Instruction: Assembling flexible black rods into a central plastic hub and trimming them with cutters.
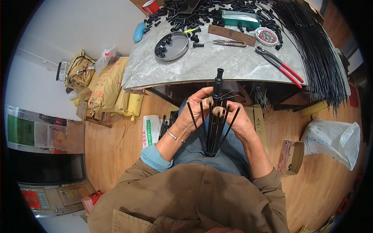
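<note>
Over my lap, both hands are closed around one black piece: a stepped tubular fitting (218, 81) standing upright, with a bundle of thin black rods (211, 136) below it. Several rods fan out toward the hands and draw together near my waist. My left hand (194, 110), with a silver bracelet at its wrist, grips the fitting's lower end from the left. From the right, my right hand (237, 120) pinches among the rods just under it, thumb in front. The fingertips behind the rods are partly hidden.
Ahead stands a grey marbled table (217, 66) bearing many loose black fittings, a round metal tray (171, 46), scissors (230, 43), red-handled pliers (281, 68) and a bowl of small metal parts (266, 36). Long black rods (316, 50) overhang its right side. Yellow sacks (110, 87) lie left.
</note>
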### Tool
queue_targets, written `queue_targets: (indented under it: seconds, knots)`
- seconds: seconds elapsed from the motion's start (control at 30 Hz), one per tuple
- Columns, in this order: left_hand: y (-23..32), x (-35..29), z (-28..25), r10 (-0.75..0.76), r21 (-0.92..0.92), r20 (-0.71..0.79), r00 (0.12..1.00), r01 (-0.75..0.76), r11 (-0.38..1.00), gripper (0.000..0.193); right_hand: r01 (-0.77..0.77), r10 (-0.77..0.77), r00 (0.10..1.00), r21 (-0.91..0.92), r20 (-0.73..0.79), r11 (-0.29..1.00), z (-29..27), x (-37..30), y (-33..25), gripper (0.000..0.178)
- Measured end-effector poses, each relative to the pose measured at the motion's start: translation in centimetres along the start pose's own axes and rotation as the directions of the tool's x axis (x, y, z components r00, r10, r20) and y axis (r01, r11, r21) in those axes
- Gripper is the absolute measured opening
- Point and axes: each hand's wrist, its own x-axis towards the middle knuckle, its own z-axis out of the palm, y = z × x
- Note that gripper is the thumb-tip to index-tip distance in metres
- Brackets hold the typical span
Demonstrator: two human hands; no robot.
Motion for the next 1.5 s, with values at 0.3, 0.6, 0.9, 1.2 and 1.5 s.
queue_targets:
  seconds: [0.3,0.6,0.9,1.2,1.5]
  knots:
    - [0.7,-0.1,1.2,-0.041,-0.059,-0.005,0.999,0.041,0.997,0.042,0.101,-0.102,0.991,-0.022,-0.087,0.995,0.8,-1.0,-0.7,0.027]
    - [0.7,-0.2,1.3,0.004,0.059,-0.012,1.0,-0.003,0.998,0.039,0.044,-0.043,0.999,-0.117,0.01,0.992,-0.5,-0.6,-0.9,0.022]
    - [0.8,-0.3,1.6,0.017,0.038,-0.013,1.0,-0.017,0.999,0.039,0.076,-0.08,0.997,-0.275,-0.002,0.958,0.3,-0.8,-2.0,0.016]
    - [0.1,-0.8,2.0,0.032,-0.201,-0.089,0.995,-0.049,0.978,0.041,0.165,-0.219,0.971,-0.388,-0.097,0.907,1.4,-0.9,-1.3,0.028]
    - [-0.1,-0.8,1.8,0.098,-0.269,-0.002,0.995,-0.095,0.958,0.027,0.186,-0.233,0.966,-0.332,-0.108,0.925,1.0,-0.5,-0.7,0.03]
